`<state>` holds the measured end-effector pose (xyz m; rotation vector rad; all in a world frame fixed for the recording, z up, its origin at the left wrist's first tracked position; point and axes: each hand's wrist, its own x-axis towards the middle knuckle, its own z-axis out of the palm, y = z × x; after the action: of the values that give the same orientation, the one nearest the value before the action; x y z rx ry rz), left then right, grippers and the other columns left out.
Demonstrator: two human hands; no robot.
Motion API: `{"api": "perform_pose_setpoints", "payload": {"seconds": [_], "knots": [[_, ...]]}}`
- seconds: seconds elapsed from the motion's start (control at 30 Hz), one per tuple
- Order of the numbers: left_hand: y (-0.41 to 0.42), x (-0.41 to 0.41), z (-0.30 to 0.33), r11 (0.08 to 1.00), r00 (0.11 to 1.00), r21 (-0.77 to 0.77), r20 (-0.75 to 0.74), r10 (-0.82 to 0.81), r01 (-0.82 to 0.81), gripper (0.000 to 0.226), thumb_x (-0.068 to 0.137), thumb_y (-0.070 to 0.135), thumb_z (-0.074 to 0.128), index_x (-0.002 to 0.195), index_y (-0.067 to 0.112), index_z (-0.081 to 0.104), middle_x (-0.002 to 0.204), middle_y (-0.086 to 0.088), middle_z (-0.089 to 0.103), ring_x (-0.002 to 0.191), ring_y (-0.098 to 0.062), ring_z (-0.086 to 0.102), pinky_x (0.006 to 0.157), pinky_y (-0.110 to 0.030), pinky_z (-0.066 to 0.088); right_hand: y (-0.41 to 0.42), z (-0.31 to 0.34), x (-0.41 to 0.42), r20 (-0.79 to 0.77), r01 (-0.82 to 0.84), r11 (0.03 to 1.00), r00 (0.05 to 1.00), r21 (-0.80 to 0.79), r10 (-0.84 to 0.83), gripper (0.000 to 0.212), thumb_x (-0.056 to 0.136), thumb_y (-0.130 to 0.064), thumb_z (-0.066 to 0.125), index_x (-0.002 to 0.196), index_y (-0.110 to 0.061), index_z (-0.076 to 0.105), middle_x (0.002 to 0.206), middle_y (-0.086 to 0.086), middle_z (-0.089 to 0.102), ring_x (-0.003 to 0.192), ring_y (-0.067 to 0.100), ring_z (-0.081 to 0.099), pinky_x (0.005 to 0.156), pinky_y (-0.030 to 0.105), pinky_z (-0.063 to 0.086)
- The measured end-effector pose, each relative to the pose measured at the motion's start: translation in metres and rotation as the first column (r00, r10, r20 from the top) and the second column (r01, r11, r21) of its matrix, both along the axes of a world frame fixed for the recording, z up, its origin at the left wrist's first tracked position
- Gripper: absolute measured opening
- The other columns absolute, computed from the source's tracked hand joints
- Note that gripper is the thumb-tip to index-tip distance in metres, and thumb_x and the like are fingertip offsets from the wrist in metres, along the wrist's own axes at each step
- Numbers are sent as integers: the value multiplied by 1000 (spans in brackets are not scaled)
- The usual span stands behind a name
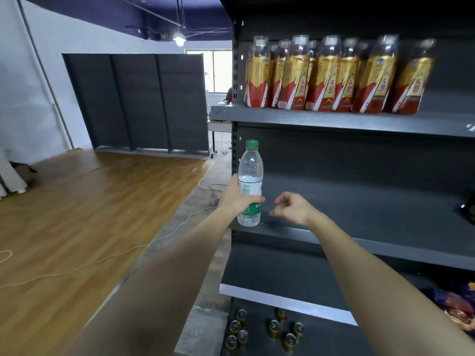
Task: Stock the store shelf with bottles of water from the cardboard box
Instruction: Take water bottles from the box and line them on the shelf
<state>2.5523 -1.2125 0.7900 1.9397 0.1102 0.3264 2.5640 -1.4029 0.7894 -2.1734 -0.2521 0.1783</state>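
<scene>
A clear water bottle (249, 173) with a green cap and green label stands upright at the left front corner of the middle shelf (359, 242). My left hand (235, 197) grips it around the label, thumb across the front. Just right of the bottle, my right hand (291, 208) hovers over the shelf with loosely curled fingers and holds nothing. The rest of this dark grey shelf is bare apart from a dark object (467, 210) at its far right. The cardboard box is out of view.
The upper shelf (334, 119) carries several gold-and-red drink bottles (331, 75). Several cans (272, 330) stand on the lowest shelf, with colourful packets (457, 304) to the right. Left of the rack lie wooden floor (77, 227), loose white cables (102, 260) and dark panels (138, 101).
</scene>
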Motion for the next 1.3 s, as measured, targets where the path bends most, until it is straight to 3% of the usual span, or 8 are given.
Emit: {"api": "perform_pose_setpoints", "payload": {"seconds": [0.27,0.43,0.63,0.8,0.93,1.07,1.2,1.3], "knots": [[33,89,-13,972,1000,-235,-4,0,-1,77,40,32,92,108,24,57,99,4,72,91,-17,70,84,-47,58,37,-32,71,37,103,991,994,-87,-100,28,79,-20,79,95,-18,57,95,2,65,90,20,61,89,32,49],[56,160,-30,982,1000,-190,-21,-17,13,75,40,24,89,105,26,53,99,2,69,91,-20,68,85,-45,57,70,-41,120,54,198,969,980,-150,-192,25,79,-19,79,95,-16,60,94,3,66,90,21,61,83,28,48],[74,231,-60,992,991,-50,-66,-116,112,77,28,39,87,96,35,53,91,11,70,89,-18,69,82,-46,57,96,-56,164,39,178,902,983,-393,-177,31,78,-26,77,105,-16,67,107,8,68,98,26,63,80,28,49],[82,241,-69,969,966,-60,-86,-243,238,68,47,14,92,103,24,56,97,5,70,91,-17,68,87,-45,56,103,-59,178,25,209,873,975,-441,-221,30,81,-24,72,110,-16,67,113,9,67,103,27,62,83,27,48],[85,248,-69,955,949,-13,-104,-297,298,72,50,27,93,110,26,53,103,7,69,96,-14,67,91,-43,55,107,-65,185,17,204,867,975,-455,-221,27,82,-20,69,109,-14,67,112,10,67,102,27,62,76,24,42],[78,247,-50,950,955,105,-63,-290,295,70,60,44,89,113,24,47,112,3,58,101,-17,59,91,-38,50,117,-67,194,2,189,872,977,-452,-211,22,82,-27,68,99,-15,65,108,7,67,92,24,59,79,29,47],[82,261,-41,951,967,172,-36,-254,256,73,51,46,89,110,24,51,113,0,61,101,-19,61,92,-41,51,128,-67,205,6,213,895,973,-392,-230,26,82,-34,71,95,-12,65,96,6,66,87,24,62,74,31,48],[92,279,-42,941,960,190,-67,-270,278,76,40,56,86,103,28,53,101,7,69,94,-16,67,86,-42,55,138,-70,211,49,236,901,971,-364,-234,25,85,-32,67,104,-16,66,100,6,69,91,26,63,79,33,51]]}}
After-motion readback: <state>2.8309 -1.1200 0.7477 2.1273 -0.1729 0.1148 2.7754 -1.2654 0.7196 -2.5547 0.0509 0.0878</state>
